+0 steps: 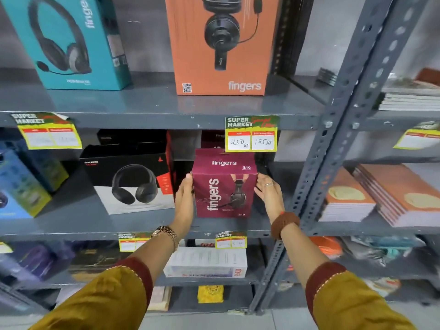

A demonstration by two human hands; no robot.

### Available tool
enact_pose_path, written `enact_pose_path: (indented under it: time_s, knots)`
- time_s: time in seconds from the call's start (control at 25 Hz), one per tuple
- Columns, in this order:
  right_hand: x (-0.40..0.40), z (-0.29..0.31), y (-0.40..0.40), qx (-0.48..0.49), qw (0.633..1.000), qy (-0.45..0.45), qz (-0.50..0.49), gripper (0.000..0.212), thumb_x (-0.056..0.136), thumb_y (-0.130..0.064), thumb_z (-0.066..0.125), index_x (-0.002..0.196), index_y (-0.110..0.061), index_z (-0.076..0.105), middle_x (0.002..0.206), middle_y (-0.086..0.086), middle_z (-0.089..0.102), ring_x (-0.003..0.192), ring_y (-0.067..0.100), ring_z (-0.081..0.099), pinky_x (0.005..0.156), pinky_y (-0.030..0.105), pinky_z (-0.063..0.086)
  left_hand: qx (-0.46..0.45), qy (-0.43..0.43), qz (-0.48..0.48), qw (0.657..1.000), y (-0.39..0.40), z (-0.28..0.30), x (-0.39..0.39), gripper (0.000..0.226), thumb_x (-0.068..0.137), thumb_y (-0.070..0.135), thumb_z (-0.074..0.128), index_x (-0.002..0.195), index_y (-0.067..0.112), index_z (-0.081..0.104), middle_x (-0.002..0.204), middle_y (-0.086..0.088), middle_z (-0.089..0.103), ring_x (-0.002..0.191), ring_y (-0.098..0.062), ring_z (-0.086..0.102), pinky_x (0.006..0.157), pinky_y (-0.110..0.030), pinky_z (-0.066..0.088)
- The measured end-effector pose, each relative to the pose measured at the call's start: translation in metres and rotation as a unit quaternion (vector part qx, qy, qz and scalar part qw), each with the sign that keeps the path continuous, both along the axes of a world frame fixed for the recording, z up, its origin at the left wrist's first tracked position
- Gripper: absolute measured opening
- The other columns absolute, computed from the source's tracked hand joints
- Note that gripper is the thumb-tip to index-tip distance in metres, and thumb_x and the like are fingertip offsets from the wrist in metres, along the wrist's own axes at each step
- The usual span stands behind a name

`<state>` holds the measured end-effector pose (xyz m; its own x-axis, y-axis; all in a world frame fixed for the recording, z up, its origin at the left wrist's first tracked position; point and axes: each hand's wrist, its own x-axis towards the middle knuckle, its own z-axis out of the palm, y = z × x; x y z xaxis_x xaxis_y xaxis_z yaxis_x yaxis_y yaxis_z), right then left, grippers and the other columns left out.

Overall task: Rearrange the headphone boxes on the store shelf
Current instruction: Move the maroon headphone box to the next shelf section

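Standing upright near the front edge of the middle shelf (142,225), the maroon fingers S10 box (223,186) faces outward just under a handwritten price tag (252,134). The left hand (184,201) lies flat against its left side and the right hand (269,192), fingers spread, sits at its right side; whether that palm touches is hard to tell. Together they bracket the box rather than lift it clear. Just beside it on the left is a black-and-white headphone box (133,182), tilted. Above, a teal headset box (71,41) leans and an orange headset box (221,46) stands straight. Judging by this, the maroon box seems nearly placed, while the leaning neighbours probably remain to be straightened.
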<state>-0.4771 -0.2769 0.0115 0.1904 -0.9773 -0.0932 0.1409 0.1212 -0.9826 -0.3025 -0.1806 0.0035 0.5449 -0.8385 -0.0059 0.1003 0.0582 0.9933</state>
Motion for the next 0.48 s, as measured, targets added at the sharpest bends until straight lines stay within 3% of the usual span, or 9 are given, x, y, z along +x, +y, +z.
enact_pose_path:
  time_s: [0.16, 0.28, 0.4, 0.48]
  knots:
    - [0.000, -0.003, -0.009, 0.003, 1.000, 0.017, -0.004, 0.036, 0.099, -0.014, 0.029, 0.122, -0.005, 0.055, 0.127, 0.009, 0.056, 0.130, 0.026, 0.048, 0.112, 0.037, 0.037, 0.009, 0.010, -0.021, 1.000, -0.011, -0.006, 0.004, 0.027, 0.097, 0.046, 0.028, 0.103, 0.039, 0.054, 0.103, 0.019, 0.060, 0.100, 0.003, 0.057, 0.089, -0.020, 0.043]
    - [-0.002, -0.003, -0.007, -0.004, 1.000, 0.023, 0.004, 0.032, 0.100, -0.014, 0.027, 0.116, -0.012, 0.054, 0.120, 0.005, 0.054, 0.128, 0.024, 0.048, 0.113, 0.036, 0.036, 0.015, 0.007, -0.025, 1.000, -0.016, -0.009, 0.005, 0.032, 0.098, 0.045, 0.026, 0.117, 0.034, 0.050, 0.104, 0.020, 0.058, 0.099, 0.005, 0.056, 0.088, -0.018, 0.043]
    - [-0.002, -0.005, -0.005, -0.006, 0.999, 0.032, 0.006, 0.032, 0.100, -0.016, 0.030, 0.118, -0.009, 0.054, 0.128, 0.006, 0.054, 0.128, 0.023, 0.048, 0.113, 0.036, 0.036, 0.015, 0.004, -0.024, 1.000, -0.018, -0.013, 0.008, 0.045, 0.098, 0.045, 0.024, 0.134, 0.028, 0.044, 0.114, 0.016, 0.057, 0.107, 0.000, 0.055, 0.089, -0.017, 0.042]
    - [0.000, -0.005, 0.001, -0.022, 0.998, 0.061, -0.009, 0.038, 0.097, -0.018, 0.035, 0.130, -0.010, 0.051, 0.137, 0.010, 0.053, 0.131, 0.024, 0.047, 0.114, 0.037, 0.034, 0.012, 0.013, -0.026, 0.999, -0.015, -0.016, 0.011, 0.050, 0.098, 0.045, 0.022, 0.140, 0.023, 0.038, 0.130, 0.008, 0.053, 0.119, -0.010, 0.051, 0.098, -0.022, 0.040]
